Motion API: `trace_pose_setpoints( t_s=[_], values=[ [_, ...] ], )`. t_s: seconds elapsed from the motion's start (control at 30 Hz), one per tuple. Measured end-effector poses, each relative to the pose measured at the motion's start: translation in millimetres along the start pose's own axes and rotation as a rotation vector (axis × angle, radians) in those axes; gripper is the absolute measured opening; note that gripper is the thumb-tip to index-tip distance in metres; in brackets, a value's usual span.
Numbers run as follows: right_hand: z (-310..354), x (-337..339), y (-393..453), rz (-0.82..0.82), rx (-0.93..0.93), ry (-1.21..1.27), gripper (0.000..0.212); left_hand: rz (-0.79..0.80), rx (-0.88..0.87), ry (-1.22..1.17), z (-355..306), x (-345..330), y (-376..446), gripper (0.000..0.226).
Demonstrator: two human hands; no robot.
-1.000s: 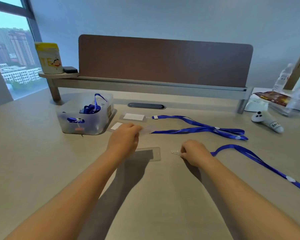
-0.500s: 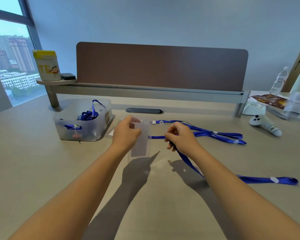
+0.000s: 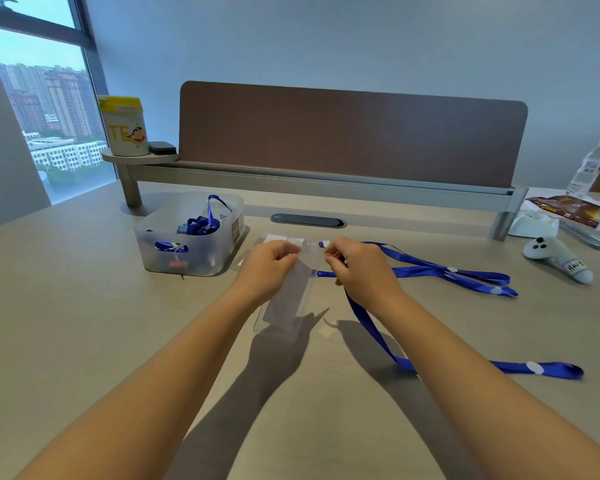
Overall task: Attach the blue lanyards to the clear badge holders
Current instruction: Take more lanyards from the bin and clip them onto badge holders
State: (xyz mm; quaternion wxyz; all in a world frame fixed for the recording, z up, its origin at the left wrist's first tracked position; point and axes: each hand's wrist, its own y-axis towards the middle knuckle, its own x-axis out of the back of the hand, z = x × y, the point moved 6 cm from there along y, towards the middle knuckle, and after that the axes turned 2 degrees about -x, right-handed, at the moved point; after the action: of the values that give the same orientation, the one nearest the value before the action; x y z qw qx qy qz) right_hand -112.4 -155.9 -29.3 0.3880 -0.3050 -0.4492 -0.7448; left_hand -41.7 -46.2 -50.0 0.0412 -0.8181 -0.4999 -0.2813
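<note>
Holder: a clear badge holder (image 3: 286,299) is lifted above the desk (image 3: 84,341), hanging upright from its top edge, between the two hands.
Left hand: the left hand (image 3: 269,268) pinches the holder's top edge, fingers curled round it.
Right hand: the right hand (image 3: 359,268) is curled round the clip end of a blue lanyard (image 3: 371,327), held just beside the holder's top right corner; whether the clip touches the holder cannot be told.
Lanyard: its strap drops from the right hand to the desk and runs off to the right, ending in a fold near a white dot.
Second lanyard: another lanyard (image 3: 444,271) lies flat on the desk behind the right hand, stretching right.
Spare holders: more holders (image 3: 281,239) with white cards lie on the desk behind the hands.
Bin: a translucent bin (image 3: 187,237) to the left holds more blue lanyards.
Far edge: a brown divider (image 3: 350,133) stands at the back, a yellow-lidded tub (image 3: 123,126) on its left shelf.
Right side: a white controller (image 3: 556,259) and a water bottle (image 3: 587,168) stand well apart from the work.
</note>
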Motion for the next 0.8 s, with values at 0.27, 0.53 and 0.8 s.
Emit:
trace_pose_setpoints(
  t_s=[0.27,0.53,0.8],
  values=[
    [8,-7,1,-0.021,0.093,-0.111,0.029,-0.010,-0.082,0.164,-3,6,-3,0.032],
    [10,-12,2,-0.010,0.013,-0.015,0.025,0.016,-0.108,0.090,-6,5,-4,0.032],
    [5,-25,2,0.170,-0.147,0.266,0.019,-0.030,-0.146,0.045,-4,10,-5,0.030]
  ],
)
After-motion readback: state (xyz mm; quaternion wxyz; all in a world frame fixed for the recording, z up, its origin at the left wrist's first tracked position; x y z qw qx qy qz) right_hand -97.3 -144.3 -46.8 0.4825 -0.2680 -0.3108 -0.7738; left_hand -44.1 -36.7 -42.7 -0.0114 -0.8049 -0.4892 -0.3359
